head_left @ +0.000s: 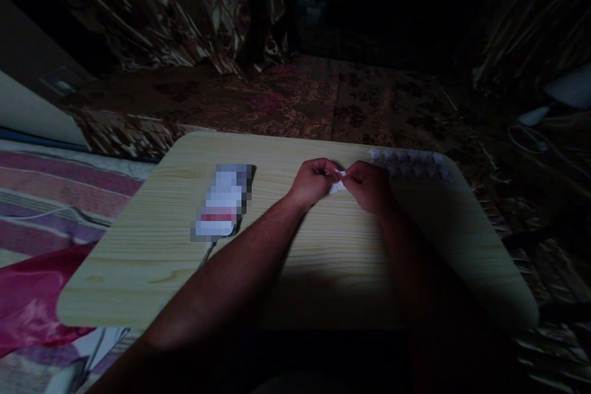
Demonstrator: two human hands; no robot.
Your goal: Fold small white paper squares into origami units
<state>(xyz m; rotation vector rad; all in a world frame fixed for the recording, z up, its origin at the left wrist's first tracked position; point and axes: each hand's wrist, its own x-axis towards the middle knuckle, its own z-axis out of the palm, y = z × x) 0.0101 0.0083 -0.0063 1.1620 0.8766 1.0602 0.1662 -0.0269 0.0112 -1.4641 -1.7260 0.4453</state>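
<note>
A small piece of folded white paper is pinched between my two hands, just above the far middle part of the table. My left hand is closed on its left side, thumb and fingertips together. From the right, my right hand grips the same paper with its fingertips. The two hands nearly meet, and the fingers cover part of the paper. Close beyond my right hand, several small pale folded paper pieces stand in two rows near the table's far right corner.
The light wooden table has rounded corners. On its left part lies a phone, its screen blurred out, with a cable running toward me. A striped bedspread and a pink cloth are at the left. Patterned curtains hang behind.
</note>
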